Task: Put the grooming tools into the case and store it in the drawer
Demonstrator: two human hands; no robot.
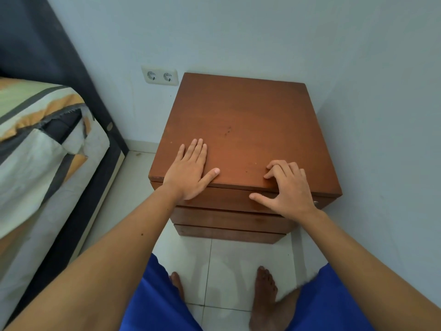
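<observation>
A brown wooden bedside cabinet (245,125) stands against the wall with three drawer fronts, all pushed in. Its top drawer (229,199) sits just under the top board. My left hand (191,170) lies flat on the front left of the cabinet top, fingers spread, holding nothing. My right hand (286,187) rests over the front right edge, fingers curled on the top and thumb stretched along the top drawer's front. No case and no grooming tools are visible.
A bed (43,149) with a striped sheet and a dark headboard stands to the left. A double wall socket (159,76) is left of the cabinet. White floor tiles (226,266) and my bare feet are below.
</observation>
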